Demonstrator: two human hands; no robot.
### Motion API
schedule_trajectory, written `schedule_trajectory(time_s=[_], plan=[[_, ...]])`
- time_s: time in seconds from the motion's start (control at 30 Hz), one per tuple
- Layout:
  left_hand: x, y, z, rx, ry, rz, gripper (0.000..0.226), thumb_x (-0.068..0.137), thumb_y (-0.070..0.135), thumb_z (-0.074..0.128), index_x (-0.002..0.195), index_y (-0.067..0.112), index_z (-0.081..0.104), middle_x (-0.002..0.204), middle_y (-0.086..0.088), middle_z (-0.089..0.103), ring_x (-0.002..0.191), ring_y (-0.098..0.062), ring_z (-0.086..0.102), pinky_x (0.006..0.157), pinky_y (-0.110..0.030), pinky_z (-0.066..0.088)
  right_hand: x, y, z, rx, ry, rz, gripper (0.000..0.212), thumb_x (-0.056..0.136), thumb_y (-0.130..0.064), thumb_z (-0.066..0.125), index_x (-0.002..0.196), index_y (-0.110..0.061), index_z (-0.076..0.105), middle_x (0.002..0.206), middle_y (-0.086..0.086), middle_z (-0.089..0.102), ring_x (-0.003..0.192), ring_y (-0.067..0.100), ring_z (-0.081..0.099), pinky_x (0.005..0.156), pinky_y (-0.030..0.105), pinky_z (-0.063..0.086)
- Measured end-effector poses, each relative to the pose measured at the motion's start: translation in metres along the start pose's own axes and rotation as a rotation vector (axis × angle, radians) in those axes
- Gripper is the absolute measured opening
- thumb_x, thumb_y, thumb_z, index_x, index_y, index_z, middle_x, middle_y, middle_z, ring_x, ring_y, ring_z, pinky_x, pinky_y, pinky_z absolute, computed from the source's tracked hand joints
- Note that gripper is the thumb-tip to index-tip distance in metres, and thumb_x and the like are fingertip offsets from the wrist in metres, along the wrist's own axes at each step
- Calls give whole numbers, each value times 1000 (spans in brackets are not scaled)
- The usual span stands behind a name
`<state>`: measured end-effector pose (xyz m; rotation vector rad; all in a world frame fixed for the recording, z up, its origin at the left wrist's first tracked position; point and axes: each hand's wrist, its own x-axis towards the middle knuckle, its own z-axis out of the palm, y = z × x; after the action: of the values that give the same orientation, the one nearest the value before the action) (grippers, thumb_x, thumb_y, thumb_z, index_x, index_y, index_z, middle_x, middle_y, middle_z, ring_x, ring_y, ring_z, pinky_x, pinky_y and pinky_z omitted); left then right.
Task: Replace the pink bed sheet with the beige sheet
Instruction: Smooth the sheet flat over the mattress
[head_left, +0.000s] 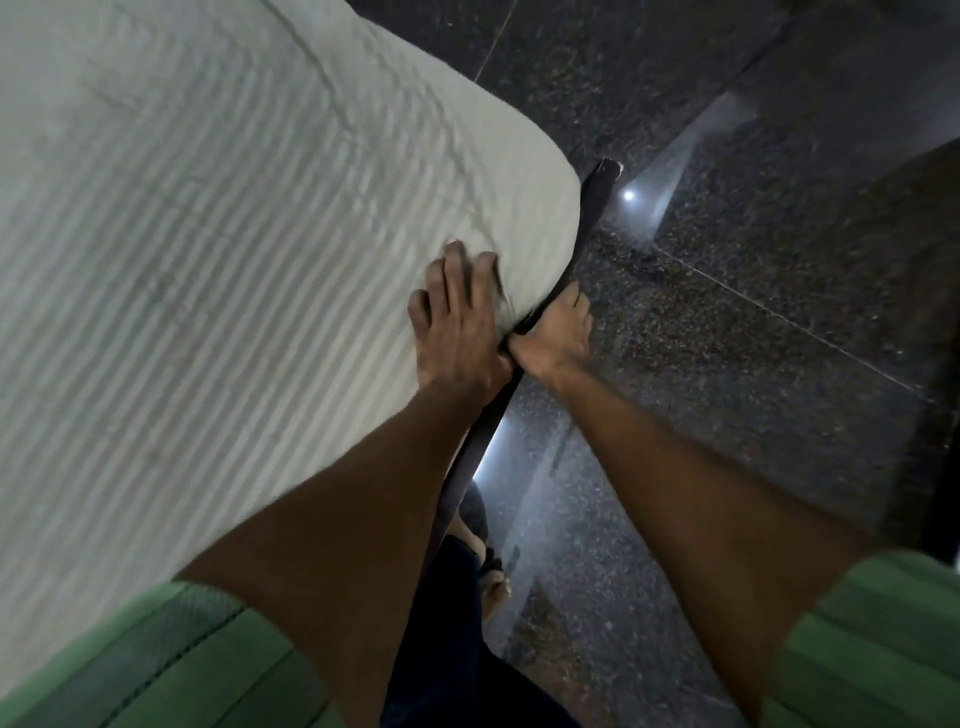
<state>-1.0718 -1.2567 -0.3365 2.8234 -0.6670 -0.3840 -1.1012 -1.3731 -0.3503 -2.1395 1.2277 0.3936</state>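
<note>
The beige sheet (218, 249), ribbed in texture, covers the mattress across the left of the view and wraps round its near corner. My left hand (457, 322) lies flat on the sheet at the mattress edge, fingers spread and pressing down. My right hand (558, 338) is at the side of the mattress, its fingers pushed down between the sheet edge and the dark bed frame (592, 213); its fingertips are hidden. No pink sheet is in view.
Dark speckled stone floor (727, 364) fills the right side, with bright light reflections on it. The bed frame's corner juts out past the mattress. My feet in sandals (488, 561) stand close beside the frame.
</note>
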Motion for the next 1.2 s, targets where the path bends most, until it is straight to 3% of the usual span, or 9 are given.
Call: schedule_trajectory(time_s=[0.17,0.27,0.43,0.53,0.63,0.7,0.97,1.13,1.2], plan=[[13,-1,-8,7,-38,54,112,69,59,65,161,21,13,169,-17,5,152,-37,15,116,-52,26,-3,16,23,633,73,-59,91,61,-17,58,150,-31,45,136,-5,63,125,13,60,108,41,51],[16,-5,-9,23,-52,98,120,68,58,69,163,21,6,169,-18,0,154,-37,10,119,-53,23,-4,9,11,954,126,150,74,68,-16,56,141,-22,61,129,-3,70,120,16,65,107,44,51],[18,-6,-15,-115,-29,111,110,71,67,61,161,23,16,170,-12,3,155,-34,11,119,-51,20,6,-8,-24,385,430,-115,55,77,-40,69,129,-24,62,131,-5,58,122,15,56,102,36,50],[26,-6,-15,-121,31,121,96,81,69,53,159,21,25,169,-9,11,154,-30,18,118,-50,23,24,-20,-34,99,459,-258,40,76,-43,78,109,-24,67,132,-4,51,127,17,45,103,32,43],[33,-5,-15,-127,53,88,87,83,64,54,155,21,30,167,-10,17,151,-30,22,116,-49,26,34,-30,-35,77,477,-221,14,80,-35,81,83,-29,68,123,-6,56,125,16,44,103,39,45],[35,-4,-15,-126,58,71,83,83,62,56,152,22,33,165,-10,19,149,-30,24,115,-49,28,40,-34,-40,67,468,-176,26,82,-30,81,69,-33,59,117,-8,55,123,15,44,102,41,46],[38,-10,-20,-92,17,87,88,80,58,62,153,22,28,167,-13,15,150,-33,23,115,-50,28,66,-39,-66,-113,330,-109,5,83,-28,73,84,-28,68,125,-1,50,130,22,40,104,51,43],[53,-5,-29,-109,-10,89,93,81,62,57,158,24,22,169,-11,9,151,-33,19,117,-51,26,79,-40,-78,-143,332,-279,37,69,-30,67,106,-30,65,125,0,51,127,24,42,102,46,41],[62,1,-30,-96,-14,96,93,82,63,55,159,23,21,169,-11,9,152,-32,19,118,-50,25,90,-41,-84,-267,299,-371,29,69,-28,67,97,-27,72,124,0,51,127,25,42,102,46,41]])
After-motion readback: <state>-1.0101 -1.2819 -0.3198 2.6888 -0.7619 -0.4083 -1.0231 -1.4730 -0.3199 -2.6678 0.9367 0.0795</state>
